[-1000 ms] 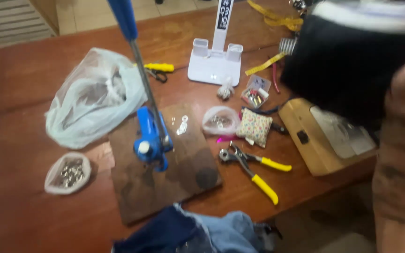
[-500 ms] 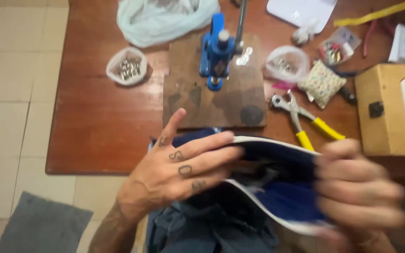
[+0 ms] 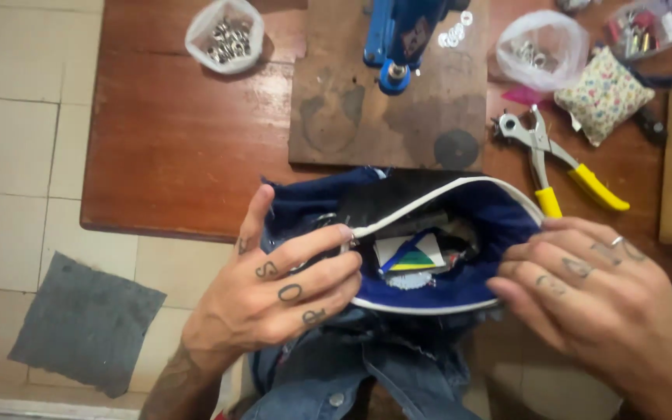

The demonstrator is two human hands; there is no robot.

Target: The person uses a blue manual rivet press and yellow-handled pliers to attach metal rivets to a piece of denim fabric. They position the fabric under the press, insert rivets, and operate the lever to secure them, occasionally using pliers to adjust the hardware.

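Cap (image 3: pixel 460 292), dark blue with white piping, sits upside down at the bench (image 3: pixel 173 163) edge, over the denim garment (image 3: pixel 375 373) in my lap. Status, my read: cap is spread open and the lining label is exposed, but nothing is under the blue hand press (image 3: pixel 402 35) yet; no eyelet visibly set in the fabric. Left hand (image 3: pixel 274 299): fingers curled, pinching the rim on the left side, thumb up and free. Right hand (image 3: pixel 600 303): fingers half closed, tips on the rim at the right, holding it spread. Punch pliers with yellow handles (image 3: pixel 554 167) lie untouched beyond the cap, bags of eyelets (image 3: pixel 227 35) further back, floral pincushion (image 3: pixel 602 93) to the right
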